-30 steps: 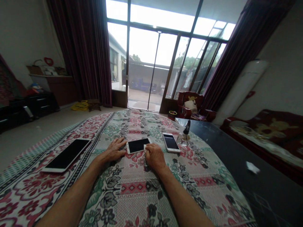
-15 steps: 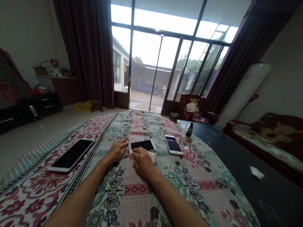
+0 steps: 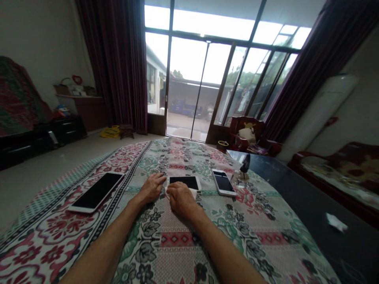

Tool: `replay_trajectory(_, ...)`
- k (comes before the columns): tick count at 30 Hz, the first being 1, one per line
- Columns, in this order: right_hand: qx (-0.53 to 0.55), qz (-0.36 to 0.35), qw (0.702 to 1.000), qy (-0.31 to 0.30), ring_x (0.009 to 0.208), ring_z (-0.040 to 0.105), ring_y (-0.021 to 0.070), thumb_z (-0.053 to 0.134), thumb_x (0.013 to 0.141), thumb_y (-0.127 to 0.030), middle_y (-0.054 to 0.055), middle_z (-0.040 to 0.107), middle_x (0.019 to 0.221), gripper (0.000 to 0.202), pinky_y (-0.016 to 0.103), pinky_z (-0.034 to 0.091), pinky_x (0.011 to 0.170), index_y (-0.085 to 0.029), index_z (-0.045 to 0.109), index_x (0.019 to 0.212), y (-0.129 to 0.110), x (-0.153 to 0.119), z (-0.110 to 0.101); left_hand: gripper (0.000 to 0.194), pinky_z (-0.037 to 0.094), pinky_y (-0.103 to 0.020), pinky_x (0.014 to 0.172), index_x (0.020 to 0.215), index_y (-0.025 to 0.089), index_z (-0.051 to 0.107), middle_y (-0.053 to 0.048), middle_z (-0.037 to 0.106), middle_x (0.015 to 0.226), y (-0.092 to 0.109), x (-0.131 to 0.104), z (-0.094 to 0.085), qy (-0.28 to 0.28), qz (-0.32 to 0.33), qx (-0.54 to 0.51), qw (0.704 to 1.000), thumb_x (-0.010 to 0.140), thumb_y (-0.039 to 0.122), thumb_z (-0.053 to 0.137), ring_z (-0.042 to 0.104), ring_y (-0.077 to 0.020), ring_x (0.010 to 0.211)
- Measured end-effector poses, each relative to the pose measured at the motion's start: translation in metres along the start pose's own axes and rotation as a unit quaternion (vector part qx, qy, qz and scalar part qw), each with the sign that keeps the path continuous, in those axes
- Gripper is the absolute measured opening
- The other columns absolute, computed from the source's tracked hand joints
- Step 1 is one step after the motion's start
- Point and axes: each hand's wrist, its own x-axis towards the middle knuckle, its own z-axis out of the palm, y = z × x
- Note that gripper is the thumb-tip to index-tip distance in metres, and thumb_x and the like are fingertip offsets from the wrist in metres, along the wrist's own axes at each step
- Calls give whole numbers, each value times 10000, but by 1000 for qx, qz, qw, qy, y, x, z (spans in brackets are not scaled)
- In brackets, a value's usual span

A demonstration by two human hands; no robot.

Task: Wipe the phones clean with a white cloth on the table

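A white phone (image 3: 186,181) with a dark screen lies flat in front of me on the flowered cloth. My right hand (image 3: 182,199) presses a white tissue (image 3: 194,193) against its near left edge, fingers curled round the tissue and partly hiding the phone. At the phone's left end rests my left hand (image 3: 153,186), fingers stretched out towards the corner; whether they touch it I cannot tell. To the left lies a larger white tablet (image 3: 97,192), screen up and dark. Another white phone (image 3: 224,182) is on the right.
A flowered tablecloth (image 3: 177,225) covers the table. Beyond the right-hand phone stands a small clear bottle with a black top (image 3: 245,163). A crumpled white tissue (image 3: 336,222) is on the dark surface (image 3: 308,213) at right. Glass doors stand behind the table.
The whole scene has shifted slightly right in view. The phone has turned a little and lies straighter. My right hand still holds the tissue at its near edge.
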Motion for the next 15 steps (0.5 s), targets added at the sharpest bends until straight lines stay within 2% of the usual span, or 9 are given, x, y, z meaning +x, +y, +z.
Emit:
replay_trajectory(5, 12, 6, 1000, 12, 984, 553, 165, 521, 835, -104, 52, 670, 988, 185, 265, 373, 905, -185, 687, 846, 0, -2, 1, 566, 309, -457, 1093, 1275, 206, 579, -87, 467, 1419, -3, 2, 4, -15, -40, -4, 999, 740, 78, 442, 382, -278, 1317)
replay_trajectory(11, -15, 34, 999, -6, 954, 563, 175, 537, 838, -146, 68, 670, 971, 162, 260, 383, 871, -178, 694, 811, 2, 11, 2, 555, 318, -449, 1096, 1240, 218, 607, -72, 481, 1405, -4, 3, 3, -19, -46, -21, 999, 725, 82, 454, 384, -272, 1319)
replay_trajectory(15, -48, 23, 998, -26, 915, 571, 178, 545, 830, -158, 74, 676, 942, 154, 269, 384, 854, -177, 697, 815, 7, 27, 3, 501, 317, -436, 1106, 1202, 200, 624, -75, 501, 1390, -3, 3, 3, -2, -59, -30, 998, 735, 109, 468, 405, -260, 1309)
